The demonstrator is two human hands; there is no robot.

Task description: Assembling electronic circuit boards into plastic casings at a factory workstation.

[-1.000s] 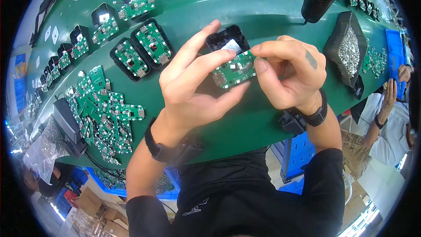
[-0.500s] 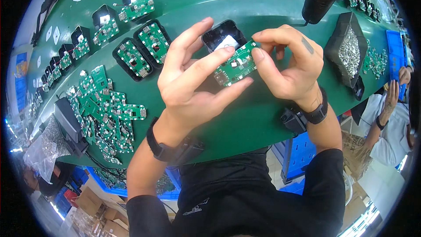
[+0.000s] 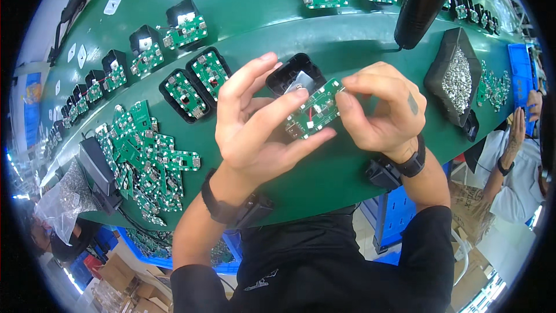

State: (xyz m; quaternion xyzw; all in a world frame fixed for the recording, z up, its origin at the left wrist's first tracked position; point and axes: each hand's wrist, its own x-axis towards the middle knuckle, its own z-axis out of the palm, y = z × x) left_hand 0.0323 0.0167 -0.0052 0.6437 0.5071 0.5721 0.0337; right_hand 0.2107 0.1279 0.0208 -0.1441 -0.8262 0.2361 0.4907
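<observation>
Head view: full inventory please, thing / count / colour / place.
board: one, green, held between both hands
shell: one, black, behind the held board, at the left fingers
filled shells: two, black with green boards, side by side left of the hands
shell row: many, black with green boards, along the far belt
loose boards: a pile, green, near bench edge at left
screw tray: one, black, silvery screws, right of the hands
tool: one, black, hanging top right
bench: one, green
co-worker's hand: one, far right
wristbands: two, black, one per wrist
left hand: holds board
right hand: holds board
</observation>
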